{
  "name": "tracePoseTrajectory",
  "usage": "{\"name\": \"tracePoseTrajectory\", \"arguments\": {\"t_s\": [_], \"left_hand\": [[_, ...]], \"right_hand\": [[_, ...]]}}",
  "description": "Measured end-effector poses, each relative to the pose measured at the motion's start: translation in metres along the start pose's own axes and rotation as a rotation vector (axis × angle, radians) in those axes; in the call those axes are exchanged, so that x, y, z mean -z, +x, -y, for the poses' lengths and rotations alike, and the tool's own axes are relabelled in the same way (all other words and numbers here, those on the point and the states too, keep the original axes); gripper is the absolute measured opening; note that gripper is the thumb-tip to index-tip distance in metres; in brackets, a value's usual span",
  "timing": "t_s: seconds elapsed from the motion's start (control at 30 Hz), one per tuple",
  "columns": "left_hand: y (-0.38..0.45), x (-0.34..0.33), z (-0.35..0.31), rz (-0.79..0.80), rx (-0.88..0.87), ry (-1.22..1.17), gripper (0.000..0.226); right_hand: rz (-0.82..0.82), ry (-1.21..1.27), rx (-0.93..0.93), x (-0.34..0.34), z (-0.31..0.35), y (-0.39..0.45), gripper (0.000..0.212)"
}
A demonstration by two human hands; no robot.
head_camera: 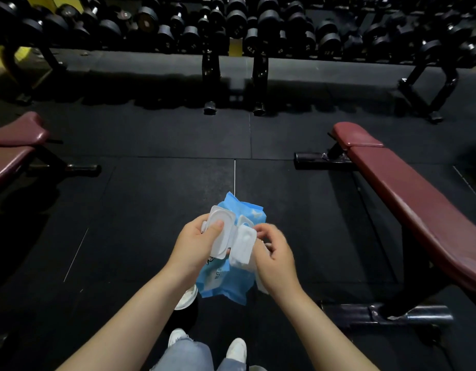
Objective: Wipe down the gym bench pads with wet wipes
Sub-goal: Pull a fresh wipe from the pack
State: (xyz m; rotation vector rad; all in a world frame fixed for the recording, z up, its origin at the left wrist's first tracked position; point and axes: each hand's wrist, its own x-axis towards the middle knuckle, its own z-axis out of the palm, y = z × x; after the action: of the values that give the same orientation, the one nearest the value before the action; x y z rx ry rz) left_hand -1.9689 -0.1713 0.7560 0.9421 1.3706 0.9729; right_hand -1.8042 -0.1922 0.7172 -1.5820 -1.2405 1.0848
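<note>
Left hand [198,241] grips wipes pack [226,279], thumb on open lid [220,231] — right hand [274,253] seemingly pinches a wipe [242,247].

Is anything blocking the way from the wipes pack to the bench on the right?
Nothing visible does. The pack is held between the left hand and right hand, its lid flipped open. Only bare floor lies between it and the right bench.
</note>
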Motion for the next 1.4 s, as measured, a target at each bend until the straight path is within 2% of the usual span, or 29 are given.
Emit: {"name": "tracePoseTrajectory", "arguments": {"t_s": [0.07,0.23,0.37,0.47,0.6,0.7,0.77,0.9,0.97,1.03,1.1,1.2,1.4], "left_hand": [[-0.001,0.001,-0.004,0.008,-0.004,-0.032,0.023],[-0.002,0.005,-0.003,0.047,0.012,-0.062,0.018],[-0.001,0.012,-0.001,0.039,0.019,-0.076,0.017],[0.000,0.018,-0.002,0.059,0.016,-0.072,0.017],[0.001,0.022,-0.005,0.101,0.010,-0.056,0.018],[0.003,0.023,-0.004,0.108,0.011,-0.045,0.016],[0.004,0.025,-0.004,0.128,0.006,-0.043,0.016],[0.004,0.024,-0.004,0.177,0.016,-0.026,0.016],[0.004,0.024,-0.004,0.194,0.006,-0.012,0.016],[0.003,0.024,-0.003,0.197,-0.003,-0.013,0.017],[0.003,0.023,-0.004,0.190,-0.001,-0.020,0.017],[0.002,0.022,-0.003,0.193,-0.005,-0.004,0.017],[0.001,0.019,0.000,0.185,0.006,0.029,0.017]], "right_hand": [[0.072,0.058,-0.009,0.001,0.003,-0.002,0.013],[0.175,-0.031,-0.005,0.007,0.005,-0.001,0.008],[0.187,0.093,-0.013,0.024,0.009,-0.001,0.022],[0.146,0.081,-0.062,0.044,0.007,0.003,0.031],[0.231,0.088,-0.131,0.057,0.012,0.005,0.038],[0.264,0.226,-0.194,0.054,0.024,0.007,0.029],[0.304,0.328,-0.229,0.049,0.032,0.009,0.031],[0.302,0.381,-0.222,0.035,0.032,0.011,0.028],[0.251,0.270,-0.215,0.029,0.032,0.010,0.022],[0.216,0.121,-0.131,0.026,0.028,0.008,0.014],[0.229,0.076,-0.051,0.024,0.025,0.006,0.009],[0.286,0.066,-0.033,0.022,0.020,0.001,0.006],[0.292,-0.267,0.034,0.015,0.021,0.000,0.009]]}}
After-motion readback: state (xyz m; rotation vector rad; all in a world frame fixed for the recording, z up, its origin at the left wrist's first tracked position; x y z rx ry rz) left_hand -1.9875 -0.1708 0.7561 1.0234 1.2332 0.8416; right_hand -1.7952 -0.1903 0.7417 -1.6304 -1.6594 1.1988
